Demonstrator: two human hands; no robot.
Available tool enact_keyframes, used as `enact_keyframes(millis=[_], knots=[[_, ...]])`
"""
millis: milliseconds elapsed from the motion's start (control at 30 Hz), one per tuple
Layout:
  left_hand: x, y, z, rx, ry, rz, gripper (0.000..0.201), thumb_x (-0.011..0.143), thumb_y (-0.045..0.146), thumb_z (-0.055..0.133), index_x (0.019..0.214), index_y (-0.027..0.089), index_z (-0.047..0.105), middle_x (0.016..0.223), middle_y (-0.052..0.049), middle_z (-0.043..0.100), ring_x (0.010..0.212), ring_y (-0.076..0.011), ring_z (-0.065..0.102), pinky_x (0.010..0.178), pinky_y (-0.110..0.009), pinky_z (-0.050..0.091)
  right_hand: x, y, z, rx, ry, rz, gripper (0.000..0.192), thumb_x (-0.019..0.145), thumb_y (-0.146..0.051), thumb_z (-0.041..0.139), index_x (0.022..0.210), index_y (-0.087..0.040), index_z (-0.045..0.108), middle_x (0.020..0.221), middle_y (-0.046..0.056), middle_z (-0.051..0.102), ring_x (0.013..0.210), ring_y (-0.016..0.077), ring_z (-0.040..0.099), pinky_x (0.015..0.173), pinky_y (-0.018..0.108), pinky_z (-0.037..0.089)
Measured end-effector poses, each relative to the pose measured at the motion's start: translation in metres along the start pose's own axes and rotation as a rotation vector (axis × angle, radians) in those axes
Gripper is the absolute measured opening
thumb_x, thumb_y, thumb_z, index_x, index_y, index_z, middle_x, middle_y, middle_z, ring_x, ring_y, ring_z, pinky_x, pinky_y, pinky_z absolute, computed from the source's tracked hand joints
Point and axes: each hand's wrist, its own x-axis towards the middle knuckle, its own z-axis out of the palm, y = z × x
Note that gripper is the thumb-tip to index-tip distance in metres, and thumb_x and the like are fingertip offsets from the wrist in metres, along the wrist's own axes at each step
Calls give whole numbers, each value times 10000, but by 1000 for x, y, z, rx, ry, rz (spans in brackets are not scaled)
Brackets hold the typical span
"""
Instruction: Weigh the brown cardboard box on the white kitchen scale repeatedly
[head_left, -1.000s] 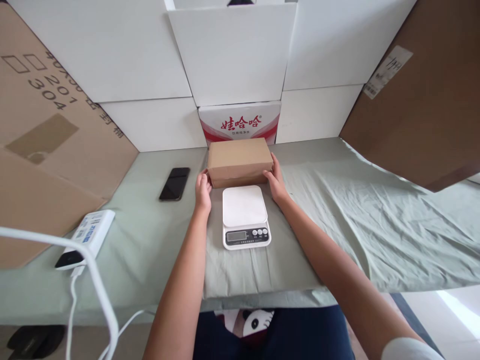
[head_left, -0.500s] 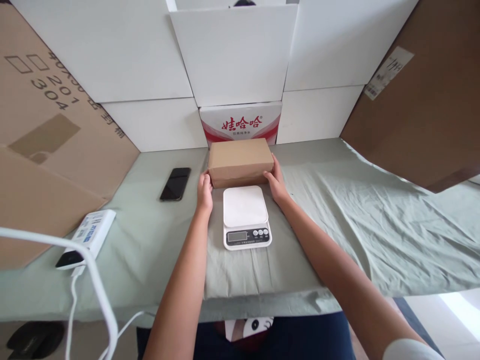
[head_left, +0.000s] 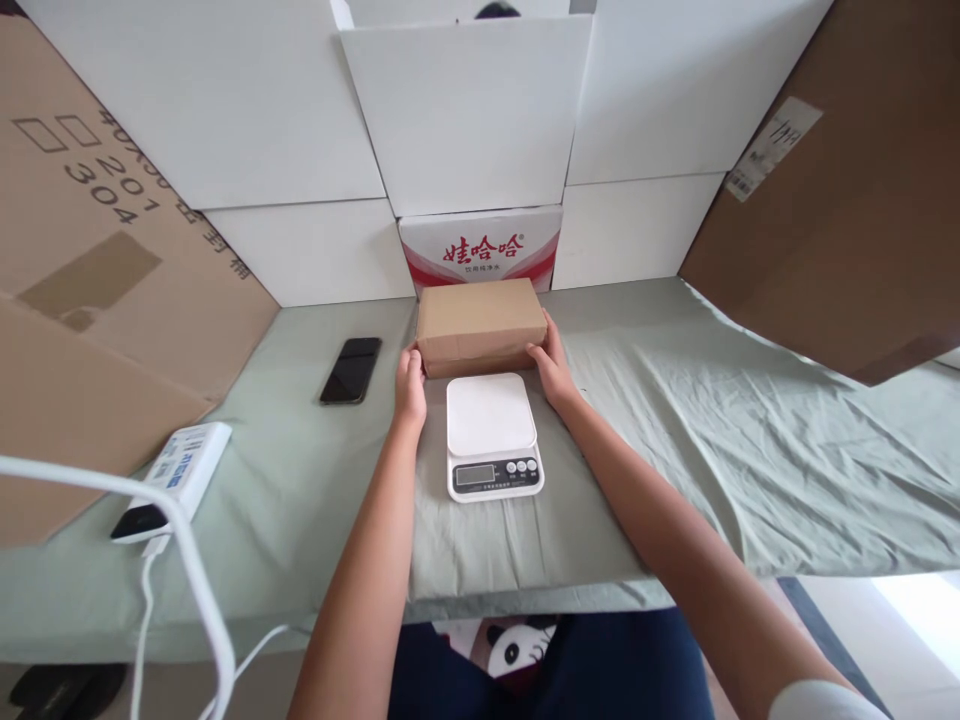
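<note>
A closed brown cardboard box lies on the green cloth just behind a white kitchen scale. My left hand presses against the box's left end. My right hand holds its right end, fingers along the side. The box rests on the cloth between both hands. The scale's plate is bare and its display and buttons face me.
A black phone lies left of the box. A white power bank with a white cable sits at the near left. White boards, a red-printed carton and brown cardboard sheets wall in the green-covered table.
</note>
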Motion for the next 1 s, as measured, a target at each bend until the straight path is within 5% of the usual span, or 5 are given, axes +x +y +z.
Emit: enact_keyframes(millis=[267, 667, 1000], knots=[[1, 1, 0, -18, 13, 11, 601, 866, 677, 612, 1255, 219, 645, 1404, -143, 657, 1375, -302, 581, 1135, -419, 463, 0, 1, 0, 15, -2, 6, 806, 842, -474, 591, 1566, -258, 314, 1670, 37, 400, 1635, 298, 170, 1357, 514, 139], [5, -6, -1, 126, -90, -14, 541, 870, 685, 611, 1120, 214, 704, 1277, -125, 717, 1354, -301, 583, 1209, -457, 356, -1, 4, 0, -60, -9, -82, 823, 882, -467, 605, 1611, -296, 262, 1739, -7, 246, 1648, 260, 127, 1367, 472, 50], [-58, 52, -2, 207, -122, 301, 559, 892, 684, 568, 1159, 204, 674, 1163, -113, 718, 1168, -307, 649, 1035, -386, 478, -40, -26, -11, -142, 19, -308, 970, 913, -623, 602, 1653, -319, 54, 1743, 62, 149, 1638, 317, 109, 1360, 510, 108]])
